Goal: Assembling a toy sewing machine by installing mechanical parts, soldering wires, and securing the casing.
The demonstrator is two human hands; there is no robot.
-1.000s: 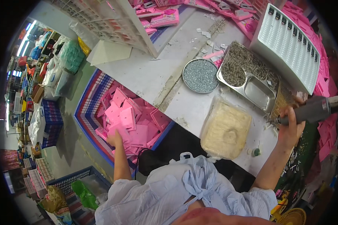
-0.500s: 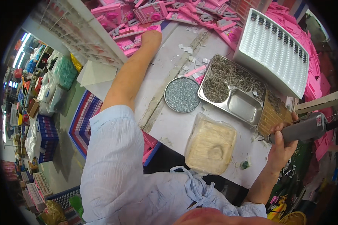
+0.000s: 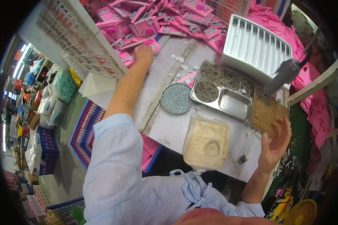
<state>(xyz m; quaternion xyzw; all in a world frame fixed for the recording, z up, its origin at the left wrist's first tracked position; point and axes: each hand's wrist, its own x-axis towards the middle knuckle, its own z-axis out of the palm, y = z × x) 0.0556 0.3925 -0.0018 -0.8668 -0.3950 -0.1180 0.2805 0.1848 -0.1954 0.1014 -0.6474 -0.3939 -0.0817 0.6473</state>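
Observation:
My left hand (image 3: 144, 55) reaches to the near edge of a heap of pink plastic toy pieces. Its fingers are closed over a pink toy case (image 3: 153, 45) with a round pink knob; the fingertips are partly hidden. On the right, my right hand (image 3: 275, 146) is open and holds nothing, its fingers apart near a brown ridged board (image 3: 268, 114). Beyond that hand, a grey electric screwdriver (image 3: 282, 76) hangs tilted from its cord, its tip by the board's far edge. A steel tray (image 3: 234, 104) with several compartments, some full of small screws, stands beside the board.
A round tin (image 3: 177, 98) of small silvery parts sits left of the tray. Nearer lies a plastic-wrapped yellowish block (image 3: 207, 143). A white rack (image 3: 253, 48) with dark pieces along its edge stands behind. A partitioned panel (image 3: 80, 41) rises at left; small white scraps litter the table.
My right hand has let go of the electric screwdriver, which has swung up and away from it. My left hand stays at the pink pieces. The whole view has shifted slightly.

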